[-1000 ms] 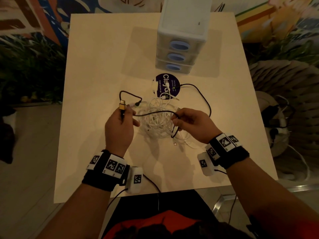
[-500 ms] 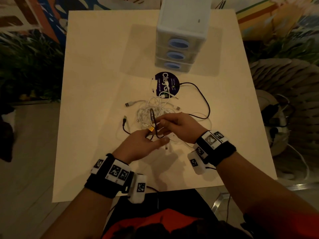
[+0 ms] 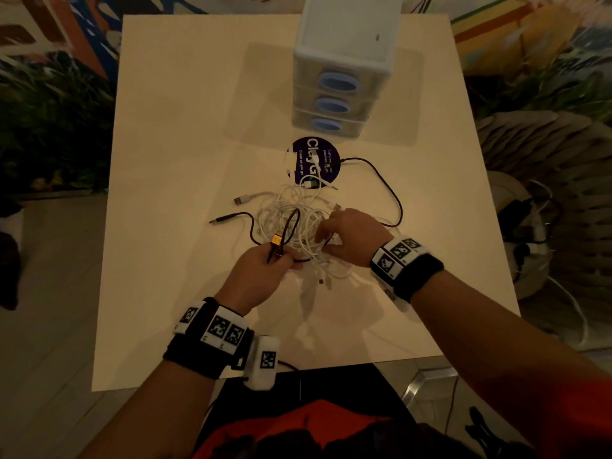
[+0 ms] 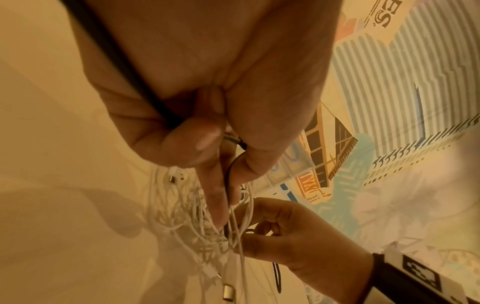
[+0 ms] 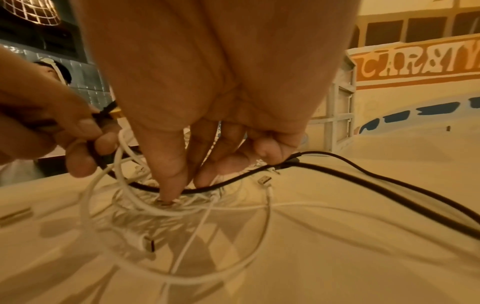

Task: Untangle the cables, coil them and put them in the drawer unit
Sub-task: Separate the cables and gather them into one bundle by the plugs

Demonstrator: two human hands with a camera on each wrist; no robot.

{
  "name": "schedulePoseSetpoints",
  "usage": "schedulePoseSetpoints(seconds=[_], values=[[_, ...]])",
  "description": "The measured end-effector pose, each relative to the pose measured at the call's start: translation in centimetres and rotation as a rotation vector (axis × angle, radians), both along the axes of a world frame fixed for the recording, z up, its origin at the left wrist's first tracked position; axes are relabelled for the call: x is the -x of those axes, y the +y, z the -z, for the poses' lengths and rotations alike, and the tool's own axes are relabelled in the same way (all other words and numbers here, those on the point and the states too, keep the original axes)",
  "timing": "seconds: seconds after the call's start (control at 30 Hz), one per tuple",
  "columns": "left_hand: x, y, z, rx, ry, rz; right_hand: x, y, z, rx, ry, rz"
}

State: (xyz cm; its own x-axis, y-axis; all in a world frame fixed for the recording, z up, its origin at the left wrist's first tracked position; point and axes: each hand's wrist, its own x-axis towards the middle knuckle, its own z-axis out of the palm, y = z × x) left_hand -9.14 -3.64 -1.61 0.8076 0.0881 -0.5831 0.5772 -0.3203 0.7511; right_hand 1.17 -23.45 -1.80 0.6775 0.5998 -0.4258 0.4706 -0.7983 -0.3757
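Note:
A tangle of white cables point(image 3: 291, 210) lies mid-table on the pale table point(image 3: 182, 127). A black cable point(image 3: 394, 193) runs through it and loops off to the right. My left hand point(image 3: 281, 260) grips the black cable just below its yellow plug point(image 3: 276, 239); in the left wrist view the fingers point(image 4: 207, 139) curl round the black cable point(image 4: 116, 61). My right hand point(image 3: 326, 238) reaches down into the tangle and pinches white strands point(image 5: 124, 185), with the black cable point(image 5: 363, 170) passing under its fingers point(image 5: 171, 174). The white drawer unit point(image 3: 341, 61) stands at the far edge, all drawers closed.
A round purple sticker point(image 3: 313, 160) sits between the drawer unit and the tangle. The black cable's free plug point(image 3: 220, 220) and a white USB plug point(image 3: 238, 200) lie left of the pile. Plants and a ribbed paper object flank the table.
My left hand has brought the yellow plug from the left in to the near side of the tangle, beside my right hand. The black cable's other end now lies on the table at the left.

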Motion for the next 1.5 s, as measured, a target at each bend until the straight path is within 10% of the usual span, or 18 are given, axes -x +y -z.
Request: schedulePoseSetpoints(seconds=[0.4,0.57,0.73,0.97,1.07,1.23,1.5], values=[[-0.4,0.7,-1.5,-0.074,0.076,-0.057,-0.4,-0.6,-0.3,-0.003,-0.093,-0.039],[-0.7,1.0,-4.0,-0.453,0.062,0.161,-0.5,-0.9,-1.6,-0.05,-0.065,0.0],[-1.0,0.0,-7.5,-0.362,-0.128,0.233,-1.1,-1.5,-3.1,-0.115,-0.077,0.001],[-2.2,-3.9,-4.8,0.028,-0.271,-0.16,-1.6,-2.4,-4.5,-0.193,-0.108,0.007],[-2.0,-3.1,-4.1,-0.123,-0.309,-0.226,-1.9,-2.8,-4.5,-0.17,-0.124,0.019],[-1.6,-3.4,-5.4,-0.263,-0.549,0.012,-1.7,-2.6,-4.5,-0.186,-0.168,0.036],[-3.8,-3.8,-3.0,-0.383,-0.435,0.261,-1.4,-2.4,-4.7,-0.29,-0.165,0.094]])
